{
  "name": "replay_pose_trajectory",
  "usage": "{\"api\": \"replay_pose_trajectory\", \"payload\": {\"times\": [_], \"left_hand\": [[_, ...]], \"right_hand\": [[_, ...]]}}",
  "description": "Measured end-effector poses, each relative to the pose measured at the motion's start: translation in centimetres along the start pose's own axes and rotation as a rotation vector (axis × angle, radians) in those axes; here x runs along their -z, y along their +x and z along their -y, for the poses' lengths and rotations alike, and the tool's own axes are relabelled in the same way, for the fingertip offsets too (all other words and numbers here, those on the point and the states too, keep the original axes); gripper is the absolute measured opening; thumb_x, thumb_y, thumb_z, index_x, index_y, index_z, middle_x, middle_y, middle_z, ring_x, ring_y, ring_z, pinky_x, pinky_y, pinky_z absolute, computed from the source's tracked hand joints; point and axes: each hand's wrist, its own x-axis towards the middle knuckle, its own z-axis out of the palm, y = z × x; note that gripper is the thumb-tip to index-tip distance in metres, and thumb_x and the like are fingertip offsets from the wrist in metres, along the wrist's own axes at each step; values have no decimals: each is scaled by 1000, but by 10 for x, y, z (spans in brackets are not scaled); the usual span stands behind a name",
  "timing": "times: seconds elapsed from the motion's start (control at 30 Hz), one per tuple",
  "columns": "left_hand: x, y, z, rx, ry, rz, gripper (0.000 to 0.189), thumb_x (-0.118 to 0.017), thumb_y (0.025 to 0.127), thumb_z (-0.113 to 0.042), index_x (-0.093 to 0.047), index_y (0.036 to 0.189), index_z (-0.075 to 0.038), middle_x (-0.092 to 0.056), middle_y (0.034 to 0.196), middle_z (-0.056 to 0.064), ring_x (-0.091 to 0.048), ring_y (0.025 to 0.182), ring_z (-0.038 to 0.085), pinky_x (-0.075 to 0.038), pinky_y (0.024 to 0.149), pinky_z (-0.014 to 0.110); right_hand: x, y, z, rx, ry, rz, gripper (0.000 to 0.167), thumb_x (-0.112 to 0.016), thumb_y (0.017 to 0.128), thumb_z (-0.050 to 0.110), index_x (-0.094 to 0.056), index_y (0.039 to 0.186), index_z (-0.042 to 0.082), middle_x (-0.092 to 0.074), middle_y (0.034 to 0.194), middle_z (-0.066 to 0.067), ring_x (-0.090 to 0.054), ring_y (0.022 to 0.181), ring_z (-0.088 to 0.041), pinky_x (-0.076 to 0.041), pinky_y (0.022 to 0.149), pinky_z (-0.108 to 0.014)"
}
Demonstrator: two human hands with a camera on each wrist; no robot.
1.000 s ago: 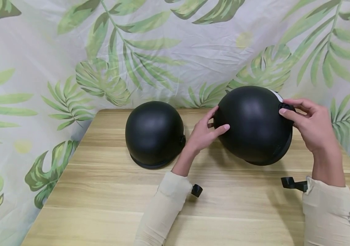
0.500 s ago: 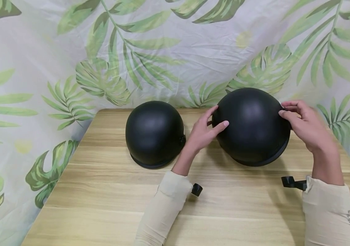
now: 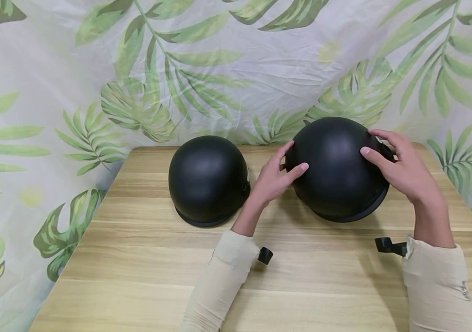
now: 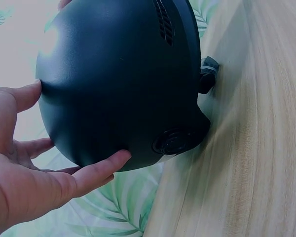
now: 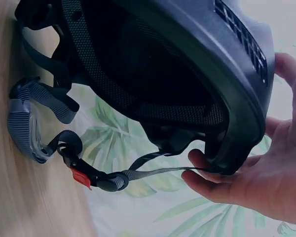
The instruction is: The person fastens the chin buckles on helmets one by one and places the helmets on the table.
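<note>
A black helmet (image 3: 335, 180) is tilted up on the right of the table between both hands. My left hand (image 3: 275, 180) grips its left side, thumb on the shell and fingers behind. On the opposite side my right hand (image 3: 406, 166) holds it, thumb spread over the shell. The right wrist view looks into the padded inside, where right fingertips (image 5: 197, 182) curl at the rim beside a thin strap (image 5: 158, 173). From there the chin strap hangs down with a red-tabbed buckle (image 5: 81, 177). A round side fitting (image 4: 172, 142) shows in the left wrist view.
A second black helmet (image 3: 208, 180) sits dome up on the wooden table (image 3: 136, 276), just left of my left forearm. Behind the table hangs a leaf-patterned cloth (image 3: 277, 78). A black mount (image 3: 265, 255) sticks out from my left sleeve.
My right hand has shifted left and further onto the shell. The helmet dipped and turned slightly, then tilted back a little. My left hand and the other helmet stay nearly still.
</note>
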Motion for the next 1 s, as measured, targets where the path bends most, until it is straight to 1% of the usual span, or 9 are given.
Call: {"api": "replay_pose_trajectory", "payload": {"times": [0.17,0.27,0.37,0.47,0.57,0.7,0.8,0.9,1.0], "left_hand": [[-2,-1,-2,-15,9,-6,78,-75,98,-41,-38,166,-32,-35,174,1,-52,149,33,-47,120,47],[-2,-2,-4,-33,23,-9,78,-77,98,-39,-39,165,-29,-36,173,2,-50,151,31,-46,121,48],[-3,-2,-6,-64,50,-1,79,-79,97,-37,-40,165,-27,-38,172,4,-46,153,28,-45,122,50],[-5,-3,-7,-95,90,10,79,-79,96,-35,-41,165,-25,-41,170,6,-44,155,26,-44,123,48],[-7,-4,-7,-112,122,14,80,-80,96,-34,-41,165,-23,-43,168,8,-46,153,27,-44,123,47],[-8,-3,-5,-98,121,2,82,-81,94,-35,-41,165,-23,-43,167,10,-50,149,31,-45,121,51],[-10,-2,-2,-36,59,9,86,-80,94,-39,-36,167,-25,-37,171,7,-49,150,34,-45,121,53],[-11,-1,0,46,-13,26,91,-79,94,-45,-30,169,-31,-32,174,3,-49,151,36,-49,118,52],[-13,-1,-1,88,-47,37,94,-79,92,-49,-27,169,-36,-30,175,1,-51,150,36,-53,113,51]], "right_hand": [[1,-1,-2,8,-12,1,62,-59,109,39,-41,163,15,-26,173,-21,-25,156,-45,-29,119,-68],[4,-3,-5,13,-18,12,56,-57,110,38,-43,160,17,-29,170,-16,-39,142,-35,-42,109,-40],[11,-6,-12,16,-17,43,46,-55,111,34,-46,154,21,-34,164,-8,-51,123,-14,-41,88,-21],[19,-9,-21,21,-6,81,37,-54,112,29,-48,148,23,-39,153,4,-55,110,1,-41,83,-19],[24,-8,-27,35,-11,99,36,-54,112,24,-48,148,20,-41,143,14,-58,105,4,-42,82,-19],[22,-4,-29,11,-9,127,48,-53,112,27,-41,159,23,-39,151,4,-55,112,-3,-42,84,-16],[16,1,-28,-23,-8,163,61,-54,112,33,-29,168,30,-27,163,-11,-45,132,-20,-41,94,-24],[10,4,-28,-30,-7,193,73,-55,111,35,-16,172,29,-18,168,-21,-24,149,-38,-37,111,-48],[7,3,-29,-27,-6,206,79,-56,111,34,-9,173,26,-15,167,-26,-13,154,-45,-28,112,-70]]}}
